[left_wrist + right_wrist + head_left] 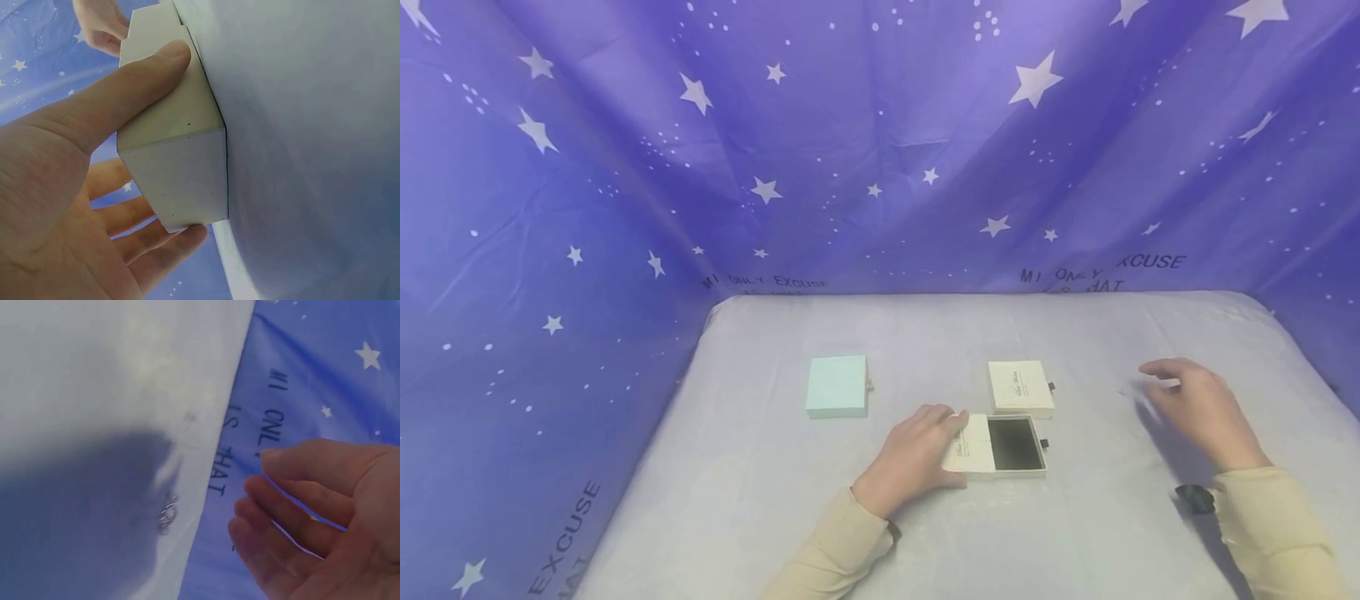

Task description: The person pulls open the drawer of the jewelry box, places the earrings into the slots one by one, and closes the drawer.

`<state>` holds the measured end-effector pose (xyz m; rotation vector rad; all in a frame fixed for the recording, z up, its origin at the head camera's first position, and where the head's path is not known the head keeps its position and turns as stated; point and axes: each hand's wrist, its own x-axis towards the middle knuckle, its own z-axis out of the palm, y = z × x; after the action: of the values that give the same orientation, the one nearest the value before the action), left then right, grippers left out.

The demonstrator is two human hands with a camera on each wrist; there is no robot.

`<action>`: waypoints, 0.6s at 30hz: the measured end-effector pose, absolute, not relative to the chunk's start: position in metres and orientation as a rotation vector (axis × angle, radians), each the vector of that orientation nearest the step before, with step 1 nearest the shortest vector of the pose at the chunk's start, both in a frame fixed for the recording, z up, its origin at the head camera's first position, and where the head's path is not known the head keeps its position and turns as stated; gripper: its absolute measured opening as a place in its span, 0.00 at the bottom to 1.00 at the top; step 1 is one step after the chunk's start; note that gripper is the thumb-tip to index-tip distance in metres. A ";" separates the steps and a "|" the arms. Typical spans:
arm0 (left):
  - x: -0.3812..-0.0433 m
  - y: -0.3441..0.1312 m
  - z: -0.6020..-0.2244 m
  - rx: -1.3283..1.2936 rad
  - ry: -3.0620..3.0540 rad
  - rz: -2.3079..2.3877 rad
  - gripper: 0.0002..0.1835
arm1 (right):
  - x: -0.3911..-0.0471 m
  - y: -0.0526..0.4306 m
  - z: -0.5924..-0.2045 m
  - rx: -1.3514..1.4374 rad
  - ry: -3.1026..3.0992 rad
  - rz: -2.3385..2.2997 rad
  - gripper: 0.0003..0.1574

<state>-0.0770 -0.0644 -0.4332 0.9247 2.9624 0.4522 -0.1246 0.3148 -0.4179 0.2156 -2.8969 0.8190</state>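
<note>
Left hand (910, 454): grips the drawer box, thumb flat along its near side wall, fingers reaching across to the far side.
Drawer box (976, 450): cream, smooth card with crisp square edges, lying on the cloth in front of me, between the two hands but well apart from the right one. Thin dark script is printed on its sleeve.
Drawer: slid partly out to the right — its lining (1017, 444) is flat, matte and nearly black inside a pale rim, with a short black tab (1044, 444) at the end.
Right hand (1206, 412): holds nothing; fingers loosely bent, thumb apart from them, raised over the cloth and casting a shadow.
Silvery trinket (167, 515): small, shiny, chain-like, lying on the cloth near the right hand; too blurred to name.
Second cream box (1021, 387): squarish, just behind the drawer box, closed, script on top and a dark tab at its right edge.
Mint box (837, 386): pale green, plain-topped, closed, off to the left, a small tab on its right side.
Cloth (737, 467): pale grey, soft, faintly creased.
Curtain (850, 108): violet-blue, thin and rippled — white stars, dots, black lettering.
Sleeves (1273, 525): beige fabric, bunched at the wrists.
</note>
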 end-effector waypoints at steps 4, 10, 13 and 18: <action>-0.077 -0.064 -0.434 0.912 2.962 0.445 0.49 | -0.128 0.320 -0.423 0.221 -2.905 0.756 0.20; -0.078 -0.064 -0.436 0.919 2.966 0.439 0.50 | -0.130 0.326 -0.430 0.209 -2.935 0.718 0.20; -0.078 -0.064 -0.436 0.917 2.966 0.440 0.50 | -0.130 0.328 -0.431 0.192 -2.968 0.708 0.20; -0.077 -0.064 -0.435 0.919 2.967 0.445 0.49 | -0.131 0.332 -0.434 0.169 -3.024 0.696 0.20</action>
<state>-0.0774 -0.0643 -0.4346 0.9192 2.9668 0.4451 -0.1313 0.3316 -0.4337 0.1691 -3.0238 0.6958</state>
